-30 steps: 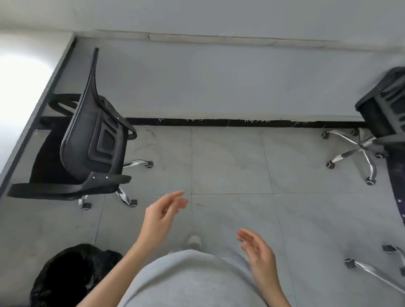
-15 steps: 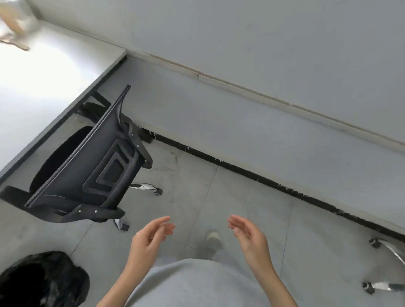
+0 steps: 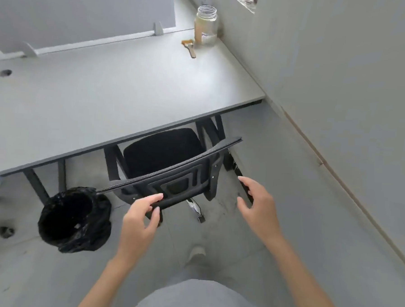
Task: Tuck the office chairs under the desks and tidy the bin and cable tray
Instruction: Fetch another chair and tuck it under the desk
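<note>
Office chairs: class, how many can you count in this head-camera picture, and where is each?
1 whole black mesh-backed office chair, seat partly under the grey desk, beside the black-lined bin. A castor at the left edge may belong to a second, otherwise hidden.

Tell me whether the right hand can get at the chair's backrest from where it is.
Probably yes. The right hand hovers open just off the right edge of the backrest, with only bare floor between them. The left hand is already at its lower left edge.
</note>
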Motion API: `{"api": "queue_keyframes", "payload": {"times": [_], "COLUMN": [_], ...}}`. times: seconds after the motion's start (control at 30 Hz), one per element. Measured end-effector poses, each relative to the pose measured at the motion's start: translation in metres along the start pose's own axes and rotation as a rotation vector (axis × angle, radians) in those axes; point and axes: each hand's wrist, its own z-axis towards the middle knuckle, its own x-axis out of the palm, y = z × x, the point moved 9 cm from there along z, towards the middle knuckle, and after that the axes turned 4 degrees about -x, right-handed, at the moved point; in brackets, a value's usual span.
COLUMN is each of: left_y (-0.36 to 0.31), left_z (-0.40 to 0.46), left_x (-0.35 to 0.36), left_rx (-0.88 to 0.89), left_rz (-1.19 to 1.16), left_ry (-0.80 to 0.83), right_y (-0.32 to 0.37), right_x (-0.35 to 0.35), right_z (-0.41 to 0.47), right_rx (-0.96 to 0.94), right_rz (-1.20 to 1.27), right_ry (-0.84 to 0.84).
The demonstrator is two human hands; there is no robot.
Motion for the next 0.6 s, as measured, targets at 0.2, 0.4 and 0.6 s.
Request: {"api": "queue_keyframes", "payload": {"times": [0.2,0.4,0.6], "left_y": [0.025,0.066,0.063], "left_z": [0.082,0.102,0.103], "left_x": [0.017,0.014,0.025], "left_rx": [0.087,-0.313,-0.384], "left_rz": [0.655,0.904,0.989], "left_ry": [0.099,0.133,0.105], "right_y": [0.031,0.003,-0.005], "right_x": [0.05,0.108,0.117], "right_z": [0.099,0.16,0.183], "right_rx": [-0.444,-0.54,-0.598], "right_rz": [-0.438,-0.757,-0.738], "right_ry": [0.244,0.622,0.635]}}
